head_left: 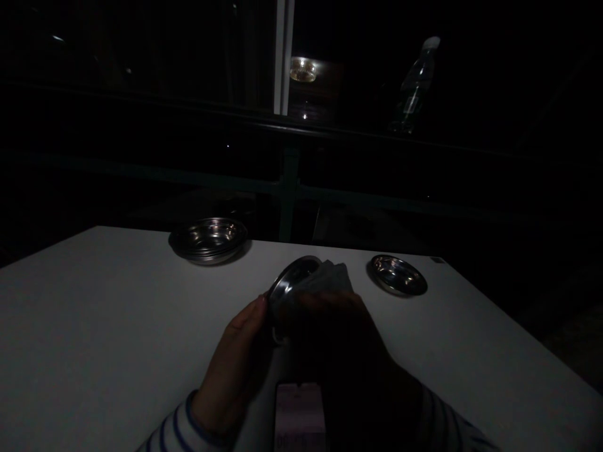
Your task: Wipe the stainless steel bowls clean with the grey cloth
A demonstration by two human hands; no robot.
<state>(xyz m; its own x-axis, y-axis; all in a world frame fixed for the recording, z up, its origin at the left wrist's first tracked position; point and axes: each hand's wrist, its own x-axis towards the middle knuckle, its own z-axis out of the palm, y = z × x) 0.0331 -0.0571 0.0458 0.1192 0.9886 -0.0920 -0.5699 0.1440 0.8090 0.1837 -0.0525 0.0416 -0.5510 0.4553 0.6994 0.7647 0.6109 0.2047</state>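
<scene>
My left hand (238, 351) grips the left rim of a shiny metal bowl (286, 284), which is tilted up off the table. A greyish cloth (332, 277) lies against the inside of the bowl, held by my right hand (336, 326). That hand is in deep shadow, so its fingers show only in part. Back left stands a stack of metal bowls (207, 242). One more metal bowl (398, 275) sits by itself at the right, upright on the table.
The white table (117, 326) reaches across the view. A phone (300, 414) with a lit screen is at the near edge. Beyond the table are a dark railing (188, 179) and a clear plastic bottle (415, 88) with a white cap. Most of the background is dark.
</scene>
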